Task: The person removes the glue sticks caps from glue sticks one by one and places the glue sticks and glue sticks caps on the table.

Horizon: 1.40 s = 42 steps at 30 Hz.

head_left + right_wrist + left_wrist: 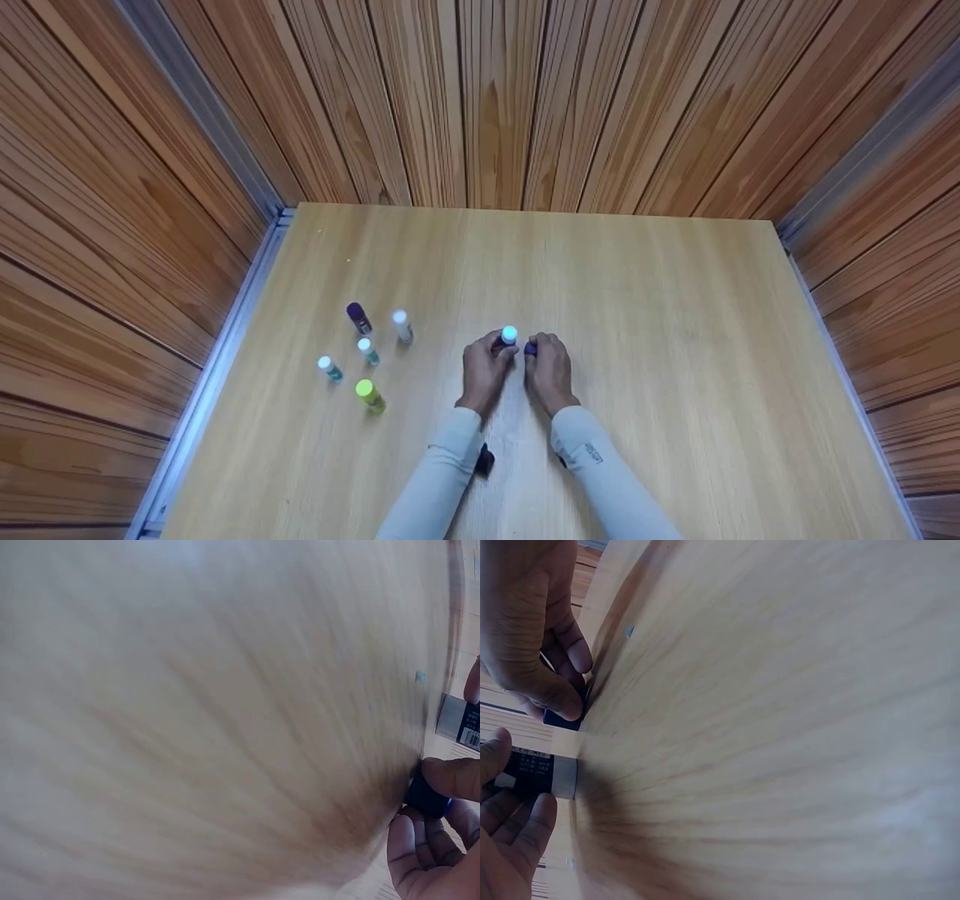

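In the head view my left hand [484,369] grips an upright glue stick [509,335] with a pale blue top. The left wrist view shows that glue stick [536,772] with a dark printed label and a whitish lower end close to the tabletop. Fingers and thumb wrap its sides. Just to the right, my right hand [550,371] pinches a small dark blue cap [531,349] between thumb and fingers. In the right wrist view the cap [427,799] is low against the table, apart from the glue stick [459,722]. My fingers hide part of both.
Several similar sticks stand on the wooden table [675,337] to the left: one dark purple-topped [359,319], one white-topped [403,326], two small pale-topped ones [368,351] and a lime green one [370,396]. Wood-panelled walls [495,105] enclose the table's back and sides.
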### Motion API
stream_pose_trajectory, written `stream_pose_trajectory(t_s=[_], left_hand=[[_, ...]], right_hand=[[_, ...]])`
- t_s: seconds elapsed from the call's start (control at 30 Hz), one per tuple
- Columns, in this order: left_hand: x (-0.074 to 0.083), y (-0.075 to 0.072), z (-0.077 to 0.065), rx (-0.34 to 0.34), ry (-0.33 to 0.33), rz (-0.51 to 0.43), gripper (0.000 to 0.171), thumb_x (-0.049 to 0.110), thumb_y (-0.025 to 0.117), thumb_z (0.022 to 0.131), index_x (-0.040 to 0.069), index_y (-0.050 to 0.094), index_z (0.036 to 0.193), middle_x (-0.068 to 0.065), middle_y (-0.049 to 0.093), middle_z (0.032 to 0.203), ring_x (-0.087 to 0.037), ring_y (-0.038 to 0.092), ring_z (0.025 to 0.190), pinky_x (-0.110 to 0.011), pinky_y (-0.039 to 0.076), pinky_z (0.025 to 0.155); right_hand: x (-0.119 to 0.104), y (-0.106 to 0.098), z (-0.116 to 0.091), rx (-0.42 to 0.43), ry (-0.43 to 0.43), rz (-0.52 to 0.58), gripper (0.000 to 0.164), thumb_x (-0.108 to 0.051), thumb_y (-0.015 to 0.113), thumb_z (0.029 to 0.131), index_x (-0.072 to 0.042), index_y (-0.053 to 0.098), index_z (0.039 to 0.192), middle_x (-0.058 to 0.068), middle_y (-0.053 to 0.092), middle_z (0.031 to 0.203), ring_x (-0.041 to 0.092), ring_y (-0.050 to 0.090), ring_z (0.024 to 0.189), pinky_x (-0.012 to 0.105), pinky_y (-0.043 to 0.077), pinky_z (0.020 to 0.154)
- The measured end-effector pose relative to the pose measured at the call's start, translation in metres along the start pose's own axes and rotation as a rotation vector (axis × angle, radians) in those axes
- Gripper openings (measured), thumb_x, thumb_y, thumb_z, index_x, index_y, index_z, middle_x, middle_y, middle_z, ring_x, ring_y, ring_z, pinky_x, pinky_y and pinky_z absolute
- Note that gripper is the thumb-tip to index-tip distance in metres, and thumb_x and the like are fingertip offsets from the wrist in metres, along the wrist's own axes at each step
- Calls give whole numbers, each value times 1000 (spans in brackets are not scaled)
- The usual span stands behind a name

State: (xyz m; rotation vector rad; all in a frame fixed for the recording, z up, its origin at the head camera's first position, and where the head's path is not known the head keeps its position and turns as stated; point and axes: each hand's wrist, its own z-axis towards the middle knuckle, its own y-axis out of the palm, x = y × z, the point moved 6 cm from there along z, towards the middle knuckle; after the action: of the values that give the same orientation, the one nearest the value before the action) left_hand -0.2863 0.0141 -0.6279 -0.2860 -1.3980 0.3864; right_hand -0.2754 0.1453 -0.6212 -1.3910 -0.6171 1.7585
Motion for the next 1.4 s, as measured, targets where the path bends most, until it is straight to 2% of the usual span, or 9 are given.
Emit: stream_pose_trajectory(t_s=[0.33, 0.57, 0.67, 0.77, 0.93, 1.03, 1.13, 1.4], left_hand=[[0, -1, 1, -3, 3, -20, 25, 13, 68, 79, 8, 66, 103, -3, 67, 98, -9, 62, 91, -20, 48, 78], [-2, 0, 1, -23, -47, -31, 26, 14, 66, 81, 10, 65, 107, 1, 66, 100, -5, 60, 93, -19, 47, 79], [-1, 0, 1, -13, -26, -33, 28, 13, 67, 80, 9, 64, 107, -1, 66, 100, -8, 61, 92, -21, 48, 79], [-3, 0, -1, -5, -18, -20, 39, 13, 71, 77, 8, 61, 114, -5, 64, 108, -12, 59, 99, -22, 47, 82], [-9, -8, -12, 17, -65, 10, 55, 11, 72, 74, 6, 51, 125, -10, 54, 123, -19, 51, 112, -28, 41, 93], [-10, -16, -18, 58, -77, 21, 51, 9, 68, 77, 7, 52, 124, -10, 54, 123, -20, 50, 113, -31, 39, 95], [-12, -26, -24, 137, -110, 3, 44, 7, 64, 79, 7, 54, 122, -9, 57, 120, -21, 52, 111, -32, 41, 93], [-20, -54, -43, 434, -365, -30, 24, 12, 59, 83, 15, 60, 107, -1, 59, 114, -18, 53, 110, -35, 44, 90]], right_hand=[[-1, 1, 1, 9, -6, -7, 13, -1, 64, 77, 0, 62, 90, 11, 58, 84, 27, 56, 80, 37, 46, 72], [-2, 2, 1, 6, -13, -8, 13, -1, 64, 78, 0, 62, 90, 11, 58, 84, 27, 56, 80, 37, 46, 72], [-3, 2, 1, 12, -28, 1, 11, -2, 63, 80, 1, 62, 90, 11, 58, 83, 26, 56, 79, 36, 47, 71], [-3, 2, 1, 7, -26, 3, 11, -2, 62, 80, 1, 61, 91, 11, 58, 84, 26, 55, 79, 35, 47, 71], [-2, 5, -1, -28, 9, -10, 18, -1, 64, 77, -1, 61, 94, 11, 58, 87, 26, 56, 83, 37, 46, 75], [-1, 5, -1, -46, 38, -15, 19, -1, 64, 77, -2, 61, 96, 11, 58, 89, 26, 56, 86, 36, 46, 78], [0, 5, 0, -56, 65, -18, 20, -2, 63, 79, -2, 61, 99, 10, 57, 91, 24, 55, 88, 35, 46, 79], [0, 5, 0, -72, 85, -8, 17, -4, 61, 82, -2, 60, 100, 8, 57, 91, 22, 55, 88, 32, 46, 79]])
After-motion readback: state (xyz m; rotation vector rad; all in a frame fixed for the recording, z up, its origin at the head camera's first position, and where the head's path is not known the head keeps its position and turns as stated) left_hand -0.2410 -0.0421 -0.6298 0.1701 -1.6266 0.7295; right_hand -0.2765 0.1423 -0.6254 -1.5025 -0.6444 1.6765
